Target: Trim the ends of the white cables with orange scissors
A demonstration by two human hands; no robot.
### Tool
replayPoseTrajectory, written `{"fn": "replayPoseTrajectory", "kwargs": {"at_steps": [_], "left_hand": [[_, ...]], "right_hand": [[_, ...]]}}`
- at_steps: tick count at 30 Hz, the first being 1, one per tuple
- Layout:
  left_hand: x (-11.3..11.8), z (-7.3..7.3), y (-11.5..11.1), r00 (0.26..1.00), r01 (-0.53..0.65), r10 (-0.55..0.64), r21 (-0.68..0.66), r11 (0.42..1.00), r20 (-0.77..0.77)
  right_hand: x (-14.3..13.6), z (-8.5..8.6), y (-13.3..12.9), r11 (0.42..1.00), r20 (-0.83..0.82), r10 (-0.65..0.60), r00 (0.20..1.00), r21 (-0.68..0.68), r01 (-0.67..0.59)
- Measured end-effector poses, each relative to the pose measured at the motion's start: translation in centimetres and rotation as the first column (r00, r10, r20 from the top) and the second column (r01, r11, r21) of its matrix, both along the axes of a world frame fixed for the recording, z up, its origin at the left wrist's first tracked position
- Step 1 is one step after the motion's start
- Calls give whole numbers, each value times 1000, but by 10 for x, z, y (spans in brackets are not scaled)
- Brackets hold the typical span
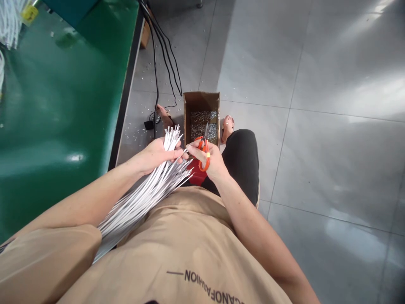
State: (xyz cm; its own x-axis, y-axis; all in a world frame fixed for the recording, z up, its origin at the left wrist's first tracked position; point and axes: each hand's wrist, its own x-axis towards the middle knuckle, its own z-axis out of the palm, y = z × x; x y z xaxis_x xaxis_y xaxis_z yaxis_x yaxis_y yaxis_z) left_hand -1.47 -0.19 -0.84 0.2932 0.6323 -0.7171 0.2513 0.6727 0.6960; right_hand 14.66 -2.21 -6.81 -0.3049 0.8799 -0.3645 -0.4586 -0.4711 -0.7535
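Observation:
My left hand (158, 156) is closed round the upper part of a bundle of thin white wires (144, 196), whose tips stick up past the fingers. More loose wire ends fan out below that hand, over my lap. My right hand (211, 162) holds scissors with orange handles (204, 164), their blades pointing up over a cardboard box. Its thumb and fingertips meet at a wire end beside my left fingertips. The open cardboard box (187, 114) stands on the floor between my feet, with many small shiny clippings inside.
A green tabletop (76, 109) with a black edge lies at the left, with more white wires (9, 23) at its far corner. Black cables (163, 42) hang to the grey tiled floor (253, 71), where small clippings are scattered. Something red (196, 174) shows at my lap.

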Motion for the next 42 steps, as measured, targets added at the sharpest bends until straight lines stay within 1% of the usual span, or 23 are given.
{"fn": "replayPoseTrajectory", "kwargs": {"at_steps": [3,9,12,15,17,20,22,23,24,25,26,27,28,30,32,33,34,36,38,40,42], "left_hand": [[1,0,0,1000,7,-7,15,1000,-2],[4,1,0,999,-18,20,26,1000,-47],[4,0,0,999,3,-1,30,1000,-52],[2,-3,-1,997,12,-8,45,999,-81],[0,-4,-1,988,69,-52,118,991,-145],[-1,-5,0,950,206,-126,269,941,-287],[-1,-5,0,927,232,-116,304,924,-356],[-1,-5,1,917,221,-93,302,927,-387],[-2,-5,1,909,202,-67,294,934,-412],[-2,-6,1,903,174,-39,281,944,-428],[-2,-6,1,904,140,-13,266,954,-428],[-2,-6,1,910,104,10,251,962,-415],[-2,-6,1,921,78,22,239,968,-390],[-2,-6,1,945,61,16,224,973,-326],[-2,-5,1,954,77,-7,224,972,-298],[-1,-5,0,955,82,-15,215,973,-295],[0,-5,0,957,81,-19,202,976,-289],[1,-4,1,964,65,-18,172,983,-264],[0,-3,3,980,34,-12,112,993,-196],[-3,-3,5,994,-22,24,16,1000,-104],[-6,-3,7,996,-85,83,-77,993,-31]], "right_hand": [[-2,2,-1,1000,-42,-25,999,15,26],[-2,4,-3,998,-61,-50,997,-38,47],[-2,4,-5,995,-61,-67,996,-72,62],[-5,4,-5,996,-55,-77,996,-57,74],[-10,6,-5,991,-30,-102,994,-95,99],[-17,11,-7,962,22,-147,989,-228,149],[-21,14,-12,945,56,-168,984,-275,177],[-22,15,-15,949,97,-172,980,-251,191],[-23,15,-18,959,161,-179,970,-194,209],[-23,14,-20,976,240,-172,955,-93,199],[-22,13,-23,985,306,-166,937,0,175],[-21,11,-24,987,348,-159,924,64,146],[-19,10,-24,989,361,-148,921,81,127],[-16,9,-19,986,338,-161,927,7,168],[-13,11,-11,969,321,-197,926,-81,234],[-12,13,-7,965,303,-197,933,-107,238],[-12,16,-3,966,254,-189,949,-125,226],[-11,20,3,979,129,-135,982,-134,153],[-12,21,4,988,63,-101,993,-114,108],[-13,20,3,981,114,-130,985,-131,145],[-13,19,2,958,222,-205,953,-156,242]]}}
